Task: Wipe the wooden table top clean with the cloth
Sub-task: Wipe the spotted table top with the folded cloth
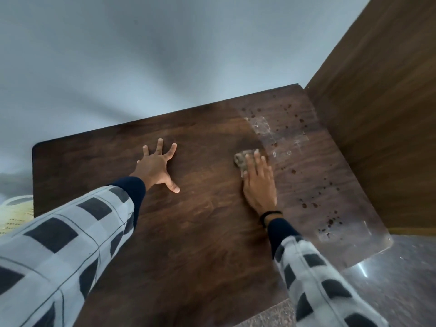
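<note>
A dark wooden table top fills the middle of the view. My right hand lies flat on a small brownish-grey cloth and presses it onto the wood, right of centre. Only the cloth's far end shows past my fingers. My left hand rests palm down on the table with its fingers spread, holding nothing. The right strip of the table looks dusty and pale, with several dark spots and whitish smears. The wood to the left of the cloth looks darker and cleaner.
A grey-white wall runs behind the table's far edge. A tall brown wooden panel stands against the table's right side. Speckled floor shows at the lower right. A pale yellowish object lies beyond the left edge.
</note>
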